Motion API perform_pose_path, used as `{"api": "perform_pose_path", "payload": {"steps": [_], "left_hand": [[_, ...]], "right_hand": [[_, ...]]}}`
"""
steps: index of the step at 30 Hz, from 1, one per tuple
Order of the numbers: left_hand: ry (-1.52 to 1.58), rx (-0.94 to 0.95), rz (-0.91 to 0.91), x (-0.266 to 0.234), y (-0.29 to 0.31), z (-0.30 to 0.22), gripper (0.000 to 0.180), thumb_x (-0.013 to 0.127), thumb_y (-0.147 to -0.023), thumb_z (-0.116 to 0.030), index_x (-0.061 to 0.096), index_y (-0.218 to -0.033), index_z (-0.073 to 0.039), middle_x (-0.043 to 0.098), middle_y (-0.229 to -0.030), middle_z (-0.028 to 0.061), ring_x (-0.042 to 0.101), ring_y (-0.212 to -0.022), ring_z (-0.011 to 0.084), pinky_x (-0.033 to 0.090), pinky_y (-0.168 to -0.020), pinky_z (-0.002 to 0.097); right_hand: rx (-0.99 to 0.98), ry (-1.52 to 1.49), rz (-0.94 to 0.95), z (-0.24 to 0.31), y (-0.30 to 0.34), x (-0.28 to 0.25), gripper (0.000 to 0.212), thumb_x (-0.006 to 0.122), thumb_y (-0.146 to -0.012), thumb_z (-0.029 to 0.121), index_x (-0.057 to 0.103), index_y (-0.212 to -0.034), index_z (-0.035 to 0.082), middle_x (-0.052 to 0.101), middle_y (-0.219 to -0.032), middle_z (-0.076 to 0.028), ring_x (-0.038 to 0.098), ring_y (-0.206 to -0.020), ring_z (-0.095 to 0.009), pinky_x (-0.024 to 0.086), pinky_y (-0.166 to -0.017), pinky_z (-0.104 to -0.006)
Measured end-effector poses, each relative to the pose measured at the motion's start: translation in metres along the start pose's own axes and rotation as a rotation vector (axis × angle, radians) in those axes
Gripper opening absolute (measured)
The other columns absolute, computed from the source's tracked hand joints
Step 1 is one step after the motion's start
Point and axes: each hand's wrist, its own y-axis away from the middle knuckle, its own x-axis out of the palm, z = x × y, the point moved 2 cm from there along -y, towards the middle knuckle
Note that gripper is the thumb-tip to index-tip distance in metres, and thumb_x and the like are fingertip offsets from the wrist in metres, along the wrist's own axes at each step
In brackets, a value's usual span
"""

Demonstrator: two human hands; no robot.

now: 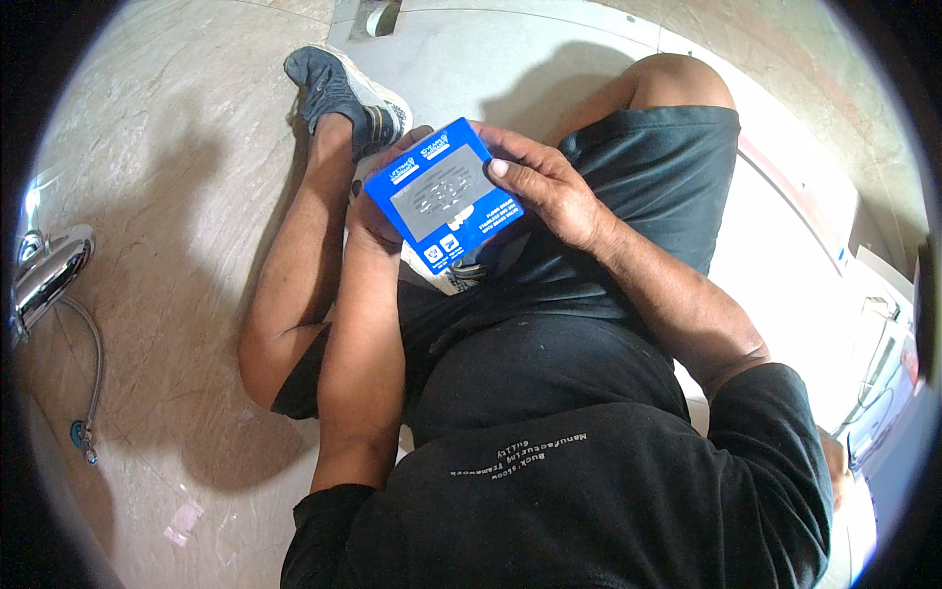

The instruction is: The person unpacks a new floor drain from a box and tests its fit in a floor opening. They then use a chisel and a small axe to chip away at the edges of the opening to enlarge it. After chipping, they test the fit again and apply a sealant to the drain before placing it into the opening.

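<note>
A flat blue box (471, 240) is held tilted between my two hands, over my crossed legs. Its upper face carries a picture of a square grey metal drain grate and white print. My right hand (559, 196) grips the right side, thumb pressed on the top face and fingers behind it. At the box's left edge is my left hand (373, 221), wrapped around from underneath. Most of the left fingers are hidden by the box.
A square cutout (377, 18) shows in the pale floor at the top. On the left are a chrome tap (54, 280) and a thin metal hose (99, 344). A pinkish scrap (183, 521) lies at lower left. My dark shoe (339, 93) rests beyond the box.
</note>
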Motion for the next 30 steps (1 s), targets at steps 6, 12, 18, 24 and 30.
{"api": "perform_pose_path", "payload": {"steps": [6,12,18,24,30], "left_hand": [[0.242,-0.008,0.074,0.017,0.001,0.012,0.053,0.063,-0.099,-0.037,0.052,-0.135,0.0,0.064,-0.129,0.0199,0.065,-0.119,0.0276,0.057,-0.099,0.0397],[0.233,0.001,0.108,0.008,-0.003,0.019,0.053,0.064,-0.098,-0.037,0.052,-0.133,0.001,0.064,-0.128,0.0211,0.066,-0.118,0.0285,0.057,-0.099,0.0407],[0.375,-0.033,0.123,0.017,-0.003,0.01,0.051,0.063,-0.099,-0.037,0.055,-0.132,0.002,0.066,-0.126,0.0206,0.068,-0.114,0.0285,0.057,-0.098,0.041],[0.301,-0.003,0.071,0.013,-0.002,0.008,0.047,0.06,-0.1,-0.034,0.058,-0.13,0.002,0.067,-0.123,0.0183,0.069,-0.112,0.0266,0.057,-0.096,0.0395],[0.066,0.007,-0.01,-0.005,-0.003,0.009,0.039,0.058,-0.102,-0.028,0.062,-0.126,0.002,0.068,-0.119,0.0151,0.069,-0.107,0.0244,0.058,-0.091,0.0365]], "right_hand": [[0.034,-0.046,0.034,0.002,0.002,0.0,0.055,0.053,-0.109,0.025,0.04,-0.157,0.003,0.069,-0.099,-0.005,0.065,-0.077,-0.009,0.056,-0.067,-0.0274],[0.015,-0.021,0.014,0.002,0.001,0.001,0.055,0.053,-0.109,0.025,0.04,-0.157,0.002,0.069,-0.104,-0.004,0.061,-0.085,-0.008,0.052,-0.084,-0.0267],[0.02,-0.015,-0.005,0.004,0.001,0.002,0.055,0.053,-0.109,0.025,0.04,-0.157,0.002,0.068,-0.106,-0.004,0.06,-0.088,-0.007,0.051,-0.087,-0.0267],[0.039,0.016,0.014,0.002,0.001,-0.002,0.055,0.054,-0.109,0.026,0.041,-0.157,0.003,0.068,-0.104,-0.005,0.061,-0.083,-0.008,0.052,-0.081,-0.0267],[0.013,-0.015,-0.023,0.002,0.0,0.002,0.053,0.053,-0.109,0.025,0.042,-0.156,0.003,0.069,-0.102,-0.006,0.062,-0.078,-0.009,0.054,-0.074,-0.0267]]}}
